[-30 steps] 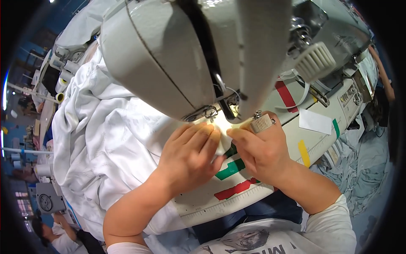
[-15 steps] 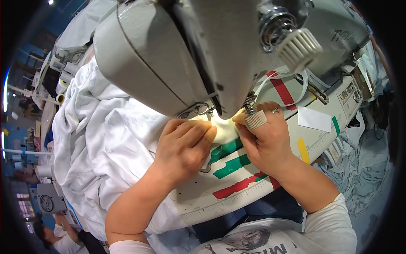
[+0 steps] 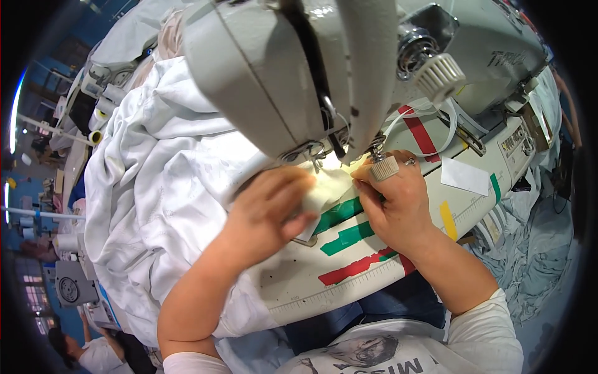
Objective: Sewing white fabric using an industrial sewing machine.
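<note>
A large grey sewing machine (image 3: 299,75) fills the upper middle of the view. Under its needle lies the lit edge of a white fabric (image 3: 330,184). My left hand (image 3: 268,209) presses flat on that fabric just left of the needle, fingers together. My right hand (image 3: 392,202) rests on the fabric's right edge below the presser foot, fingers curled and pinching it, with a ring on one finger. A small ribbed knob (image 3: 384,168) of the machine sits just above my right hand's knuckles.
A big heap of white cloth (image 3: 156,187) covers the table's left side. Green, red and yellow tape strips (image 3: 349,237) mark the white machine table (image 3: 311,287). A white paper slip (image 3: 464,176) lies at the right. Another person (image 3: 81,352) sits at the lower left.
The view has shifted, so the machine head looks larger and further right. Both hands stay on the fabric at the needle; my left hand has slid slightly left and lower.
</note>
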A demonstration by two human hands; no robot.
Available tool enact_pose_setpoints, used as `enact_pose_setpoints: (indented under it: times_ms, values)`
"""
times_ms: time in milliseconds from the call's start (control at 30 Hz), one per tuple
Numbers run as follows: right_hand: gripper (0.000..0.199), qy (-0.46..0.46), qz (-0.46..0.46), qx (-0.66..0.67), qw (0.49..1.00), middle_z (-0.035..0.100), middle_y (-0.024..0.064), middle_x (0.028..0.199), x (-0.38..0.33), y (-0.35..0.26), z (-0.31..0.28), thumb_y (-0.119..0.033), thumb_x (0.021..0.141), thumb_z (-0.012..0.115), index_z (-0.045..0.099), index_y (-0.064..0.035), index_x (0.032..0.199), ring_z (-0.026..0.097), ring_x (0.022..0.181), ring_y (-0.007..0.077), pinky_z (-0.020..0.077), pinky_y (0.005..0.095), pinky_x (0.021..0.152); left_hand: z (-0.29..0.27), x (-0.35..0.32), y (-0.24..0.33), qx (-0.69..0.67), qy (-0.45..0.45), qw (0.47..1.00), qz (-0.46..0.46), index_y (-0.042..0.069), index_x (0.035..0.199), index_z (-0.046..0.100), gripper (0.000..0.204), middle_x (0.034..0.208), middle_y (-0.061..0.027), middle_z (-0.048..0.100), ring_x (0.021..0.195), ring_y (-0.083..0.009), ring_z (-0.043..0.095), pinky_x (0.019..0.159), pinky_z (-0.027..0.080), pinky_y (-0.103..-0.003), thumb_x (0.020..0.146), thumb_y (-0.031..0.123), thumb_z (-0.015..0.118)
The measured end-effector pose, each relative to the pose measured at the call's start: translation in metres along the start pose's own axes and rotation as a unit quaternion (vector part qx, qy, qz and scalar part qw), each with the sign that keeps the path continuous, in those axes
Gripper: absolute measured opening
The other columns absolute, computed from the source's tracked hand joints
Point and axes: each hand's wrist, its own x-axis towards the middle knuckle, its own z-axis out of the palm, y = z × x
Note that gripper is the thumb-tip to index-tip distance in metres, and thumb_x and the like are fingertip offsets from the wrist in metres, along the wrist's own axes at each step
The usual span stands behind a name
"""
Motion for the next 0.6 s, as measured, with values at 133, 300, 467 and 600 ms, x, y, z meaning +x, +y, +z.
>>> enact_pose_setpoints:
  times_ms: [133, 300, 467, 600]
  values:
    - [0.014, 0.006, 0.053, 0.045, 0.998, 0.061, 0.0121, 0.081, -0.004, -0.008, -0.004, 0.002, 0.074, 0.063, 0.063, -0.0016, 0.087, 0.057, 0.077, 0.0282, 0.0441, 0.0334, 0.066, -0.061, -0.062, -0.037, 0.309, 0.081, 0.938, -0.135, 0.004, 0.114, 0.054, 0.037, 0.097, -0.0167, 0.058, 0.089, -0.0343, 0.057, 0.078, 0.046, -0.043, 0.079, 0.007, 0.062]
    - [0.019, -0.017, 0.023, 0.194, 0.981, 0.063, 0.0132, 0.09, -0.058, -0.069, -0.023, 0.0, 0.074, 0.066, 0.063, 0.0003, 0.092, 0.061, 0.081, 0.027, 0.0479, 0.0345, 0.069, -0.069, -0.15, 0.009, 0.27, -0.027, 0.897, -0.35, 0.002, 0.095, 0.05, 0.012, 0.081, -0.0212, 0.057, 0.075, -0.0436, 0.055, 0.065, 0.043, -0.05, 0.083, 0.001, 0.05]
    - [0.065, -0.38, 0.324, 0.375, 0.781, 0.059, 0.0127, 0.114, -0.157, -0.089, -0.031, -0.019, 0.07, 0.082, 0.051, 0.0019, 0.123, 0.058, 0.105, 0.0218, 0.0463, 0.0333, 0.092, -0.095, -0.11, 0.112, -0.277, -0.478, 0.787, -0.276, 0.001, 0.111, 0.055, 0.026, 0.08, -0.0206, 0.062, 0.079, -0.0387, 0.061, 0.073, 0.049, -0.043, 0.086, 0.009, 0.053]
    - [0.077, -0.247, 0.341, 0.477, 0.771, 0.054, 0.0116, 0.124, -0.172, -0.059, 0.013, -0.008, 0.068, 0.081, 0.041, 0.0006, 0.133, 0.052, 0.115, 0.0196, 0.0419, 0.0321, 0.099, -0.068, -0.055, 0.103, -0.304, -0.273, 0.908, -0.097, 0.004, 0.118, 0.054, 0.036, 0.112, -0.0205, 0.057, 0.1, -0.0335, 0.057, 0.085, 0.046, -0.038, 0.085, 0.016, 0.06]
